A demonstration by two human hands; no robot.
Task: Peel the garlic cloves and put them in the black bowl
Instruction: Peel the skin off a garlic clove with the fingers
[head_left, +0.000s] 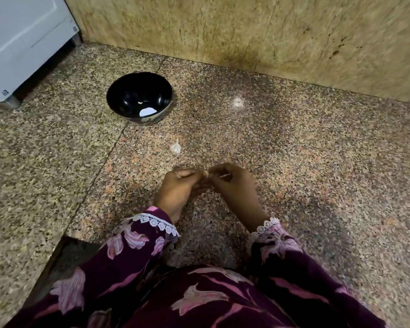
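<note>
Both hands, left hand (179,183) and right hand (232,183), pinch one garlic clove (206,179) between them, apparently to strip skin. Black bowl (139,98) waits at eleven o'clock; garlic bulb (175,148) lies between.

Speckled granite counter (294,162), pinkish-grey, with thin dark seams crossing it. Yellowish stone wall (246,27) right behind, pretty stained near the bottom edge. White appliance (21,43) parked at the far left on little feet. Small bright glare spot (237,102) on the counter. Dark cut-out gap (57,261) at lower left.
</note>
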